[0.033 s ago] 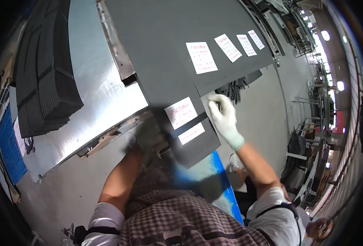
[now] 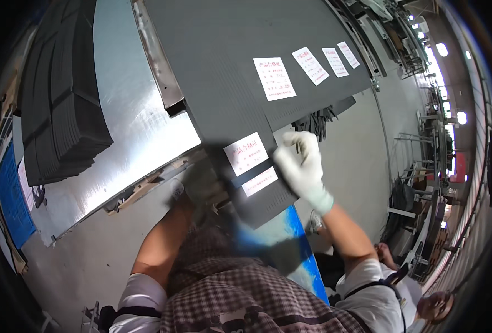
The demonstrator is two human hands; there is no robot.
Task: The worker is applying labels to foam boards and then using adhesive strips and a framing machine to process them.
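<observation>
My right hand [image 2: 307, 169], in a white glove, is beside the right edge of a dark grey stack of sheets [image 2: 265, 208]. Its fingers are curled, the thumb lies at the end of a black strap [image 2: 254, 173], and whatever the fingers hold, if anything, is hidden. The strap crosses the stack's near part, over a white printed label [image 2: 246, 152]. My left forearm [image 2: 160, 238] reaches to the stack's left side, where dark blur hides the left hand's fingers.
Several more white labels [image 2: 274, 79] lie on the dark sheets farther off. Bundled dark sheets [image 2: 65, 122] rest on a metal-topped table [image 2: 140, 119] at the left. A blue-edged board [image 2: 301, 238] is under the stack's near end. Another person [image 2: 407, 294] is at the lower right.
My right hand has shifted slightly nearer to me, and its thumb has swung left onto the strap's edge. The person at the lower right has moved a little.
</observation>
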